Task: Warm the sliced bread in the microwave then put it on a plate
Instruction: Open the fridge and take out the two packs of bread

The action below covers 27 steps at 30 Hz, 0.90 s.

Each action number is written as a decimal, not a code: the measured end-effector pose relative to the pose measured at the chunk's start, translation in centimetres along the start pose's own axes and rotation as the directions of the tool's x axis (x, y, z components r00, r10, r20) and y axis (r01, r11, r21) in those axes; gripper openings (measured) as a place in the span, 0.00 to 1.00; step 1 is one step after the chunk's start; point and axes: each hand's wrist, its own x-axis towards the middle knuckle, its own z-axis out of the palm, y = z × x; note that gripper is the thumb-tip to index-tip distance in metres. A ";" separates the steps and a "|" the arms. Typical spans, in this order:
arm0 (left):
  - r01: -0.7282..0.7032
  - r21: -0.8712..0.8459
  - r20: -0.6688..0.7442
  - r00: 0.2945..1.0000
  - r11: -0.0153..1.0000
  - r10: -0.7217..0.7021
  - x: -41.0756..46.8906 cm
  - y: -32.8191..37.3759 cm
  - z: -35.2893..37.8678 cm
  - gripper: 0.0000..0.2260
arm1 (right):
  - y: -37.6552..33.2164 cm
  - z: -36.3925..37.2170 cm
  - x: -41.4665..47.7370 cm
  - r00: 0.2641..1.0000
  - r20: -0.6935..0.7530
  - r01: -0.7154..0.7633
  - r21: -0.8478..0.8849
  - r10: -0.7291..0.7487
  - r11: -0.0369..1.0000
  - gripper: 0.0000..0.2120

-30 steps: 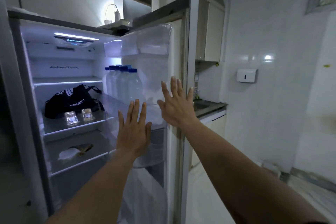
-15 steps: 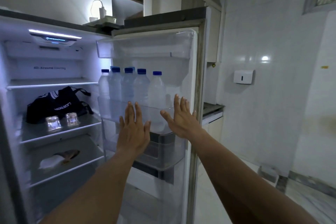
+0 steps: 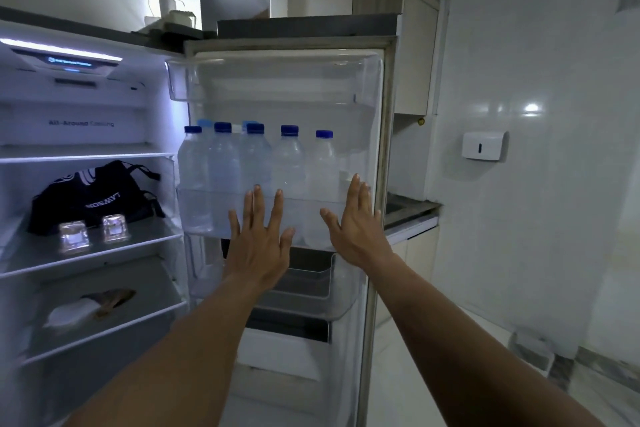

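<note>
The left hand (image 3: 258, 246) and the right hand (image 3: 353, 222) were spread flat with straight fingers, holding nothing, at the bottle bin (image 3: 204, 215) of the open fridge door (image 3: 294, 107), which should be pushed gently and fully wide; the sliced bread was not plainly visible.

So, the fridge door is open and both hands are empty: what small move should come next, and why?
Probably reach the left hand down-left to the pale packet on the lower shelf. It and the right hand are flat and hold nothing, the door shelf carries only water bottles, and that packet, with something brown beside it, may be the bread; I cannot tell.
</note>
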 end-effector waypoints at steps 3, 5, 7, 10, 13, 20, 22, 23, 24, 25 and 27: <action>0.031 0.042 -0.029 0.999 0.999 -0.030 1.6 0.1 1.0 0.31 | 0.9 0.2 0.6 0.996 -0.053 0.071 -0.015 -0.072 0.997 0.39; 0.046 0.065 -0.019 0.999 0.997 -0.045 2.4 0.0 1.6 0.32 | 1.1 0.5 0.9 0.993 -0.079 0.086 -0.040 -0.089 0.995 0.37; 0.036 0.085 -0.020 0.999 0.996 -0.034 2.8 -0.3 2.2 0.33 | 1.3 0.9 1.3 0.993 -0.090 0.071 -0.091 -0.079 0.993 0.37; 0.033 0.087 -0.064 0.998 0.996 -0.027 3.7 -0.6 3.4 0.34 | 1.9 1.3 2.2 0.995 -0.096 0.016 -0.188 -0.035 0.982 0.41; 0.033 0.093 -0.098 0.995 0.995 -0.024 4.4 -0.8 4.2 0.34 | 2.2 1.1 2.9 0.995 -0.097 -0.019 -0.248 -0.006 0.969 0.42; -0.001 0.113 -0.157 0.987 0.994 0.019 5.7 -1.2 5.5 0.34 | 3.3 0.8 4.2 0.996 -0.048 -0.080 -0.296 0.069 0.952 0.42; -0.002 0.110 -0.159 0.987 0.994 0.020 5.8 -1.2 5.8 0.34 | 3.6 0.6 4.6 0.996 -0.028 -0.086 -0.295 0.082 0.952 0.42; -0.005 0.111 -0.156 0.987 0.994 0.023 5.9 -1.2 6.0 0.33 | 3.8 0.6 4.9 0.996 -0.013 -0.086 -0.295 0.086 0.952 0.42; -0.011 0.112 -0.152 0.988 0.994 0.028 5.9 -1.2 6.1 0.33 | 4.0 0.5 5.1 0.996 -0.003 -0.086 -0.293 0.089 0.952 0.42; -0.018 0.116 -0.152 0.988 0.993 0.036 6.0 -1.2 6.2 0.33 | 4.4 0.5 5.3 0.996 -0.002 -0.086 -0.294 0.090 0.952 0.42; -0.022 0.127 -0.167 0.985 0.992 0.043 6.6 -1.3 6.3 0.33 | 5.0 0.5 6.1 0.997 0.001 -0.079 -0.291 0.083 0.954 0.42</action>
